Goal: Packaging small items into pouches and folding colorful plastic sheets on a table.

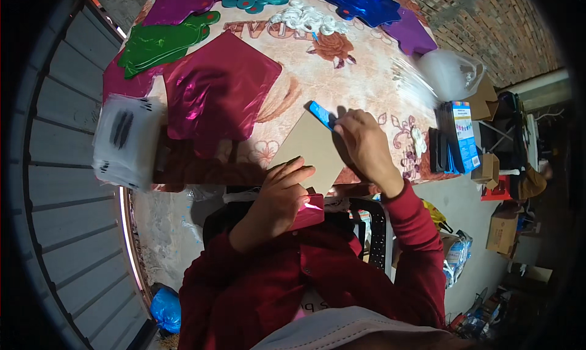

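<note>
A tan cardboard sheet (311, 145) lies at an angle on the table's near edge. My left hand (278, 197) rests over its near left side, fingers stretched out across the card. Shiny pink foil (309, 211) shows beside that hand, below the sheet's near end; how it meets the card is hidden. At the far corner of the card is a small blue strip-like piece (321, 113); its exact kind cannot be made out. My right hand (369, 145) curls around the near end of this piece, with its fingertips partly in shadow.
Magenta foil sheets (220, 93) and a stack of clear plastic bags (125, 142) lie on the left. Green foil pieces (159, 45), white ribbon coils (305, 17) and blue foil pieces (360, 7) are farther back. A blue box (464, 136) stands at the right edge.
</note>
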Demonstrator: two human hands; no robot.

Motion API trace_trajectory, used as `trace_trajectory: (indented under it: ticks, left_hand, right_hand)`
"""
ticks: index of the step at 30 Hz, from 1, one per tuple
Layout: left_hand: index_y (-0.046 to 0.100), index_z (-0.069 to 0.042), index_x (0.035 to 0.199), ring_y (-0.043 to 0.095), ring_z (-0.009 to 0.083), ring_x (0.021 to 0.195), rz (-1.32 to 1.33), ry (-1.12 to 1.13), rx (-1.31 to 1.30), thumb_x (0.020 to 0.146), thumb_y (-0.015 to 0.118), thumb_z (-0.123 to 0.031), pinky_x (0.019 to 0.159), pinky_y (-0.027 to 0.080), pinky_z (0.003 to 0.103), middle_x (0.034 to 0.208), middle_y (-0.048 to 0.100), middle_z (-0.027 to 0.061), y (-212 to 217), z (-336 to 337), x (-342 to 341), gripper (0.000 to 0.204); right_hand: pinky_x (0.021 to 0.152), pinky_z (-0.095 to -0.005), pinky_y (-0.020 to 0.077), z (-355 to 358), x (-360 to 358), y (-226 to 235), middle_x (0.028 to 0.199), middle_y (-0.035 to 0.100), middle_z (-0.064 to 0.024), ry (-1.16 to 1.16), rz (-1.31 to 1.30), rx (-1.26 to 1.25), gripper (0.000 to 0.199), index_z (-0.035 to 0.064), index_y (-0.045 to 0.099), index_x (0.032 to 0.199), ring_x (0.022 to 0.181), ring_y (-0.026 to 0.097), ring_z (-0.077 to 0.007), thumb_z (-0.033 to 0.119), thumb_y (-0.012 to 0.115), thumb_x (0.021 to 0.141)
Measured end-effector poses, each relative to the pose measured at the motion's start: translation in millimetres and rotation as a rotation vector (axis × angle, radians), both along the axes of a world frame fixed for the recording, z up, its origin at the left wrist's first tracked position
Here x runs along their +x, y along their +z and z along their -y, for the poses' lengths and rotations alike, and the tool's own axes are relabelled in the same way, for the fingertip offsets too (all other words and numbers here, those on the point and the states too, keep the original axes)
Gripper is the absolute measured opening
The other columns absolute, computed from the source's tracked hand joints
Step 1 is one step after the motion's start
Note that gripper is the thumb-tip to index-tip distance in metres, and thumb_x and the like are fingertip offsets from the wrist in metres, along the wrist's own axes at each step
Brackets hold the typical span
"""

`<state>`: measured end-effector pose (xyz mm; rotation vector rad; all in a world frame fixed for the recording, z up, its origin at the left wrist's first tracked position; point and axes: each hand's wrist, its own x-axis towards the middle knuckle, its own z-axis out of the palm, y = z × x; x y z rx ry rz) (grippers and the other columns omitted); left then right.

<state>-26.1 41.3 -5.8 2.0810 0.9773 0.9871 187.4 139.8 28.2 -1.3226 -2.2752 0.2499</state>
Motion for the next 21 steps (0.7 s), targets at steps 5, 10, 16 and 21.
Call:
trace_trajectory:
  ticks: [5,10,16,21]
  left_hand:
    - [0.061,-0.003,0.081,0.043,0.0334,0.126,0.004,0.026,-0.063,0.082,0.059,-0.007,0.102,0.032,0.042,0.121,0.058,0.0122,4,-2,2,0.004]
    - [0.06,0.005,0.082,0.06,0.0201,0.074,0.178,0.297,-0.117,0.082,0.059,-0.003,0.068,0.046,0.028,0.077,0.063,0.0129,34,-29,3,0.008]
    - [0.061,0.006,0.085,0.051,0.0041,0.069,0.349,0.268,-0.304,0.09,0.057,-0.005,0.063,0.043,0.021,0.072,0.059,0.0014,34,-62,7,0.012]
    - [0.061,0.006,0.086,0.051,0.0037,0.068,0.336,0.294,-0.312,0.09,0.057,-0.006,0.062,0.043,0.021,0.072,0.06,0.001,46,-68,22,0.012]
  right_hand:
    - [0.067,-0.0392,0.0449,-15,9,-1,0.076,0.055,-0.0177,-0.058,-0.099,-0.24,0.029,-0.0021,0.054,0.096,0.07,0.056,-0.0326,0.017,0.069,0.081]
    - [0.055,-0.0247,0.0381,-4,14,11,0.066,0.049,-0.0014,-0.035,-0.707,-0.757,0.018,0.0038,0.05,0.091,0.061,0.048,-0.0089,0.019,0.059,0.092]
    - [0.052,-0.0181,0.0298,23,-1,28,0.068,0.044,0.006,0.015,-0.857,-0.732,0.015,0.0065,0.048,0.091,0.06,0.037,-0.0018,0.019,0.054,0.096]
    - [0.053,-0.017,0.0282,33,-2,29,0.072,0.045,0.0082,0.006,-0.849,-0.629,0.013,0.0051,0.052,0.098,0.061,0.035,-0.0003,0.018,0.053,0.096]
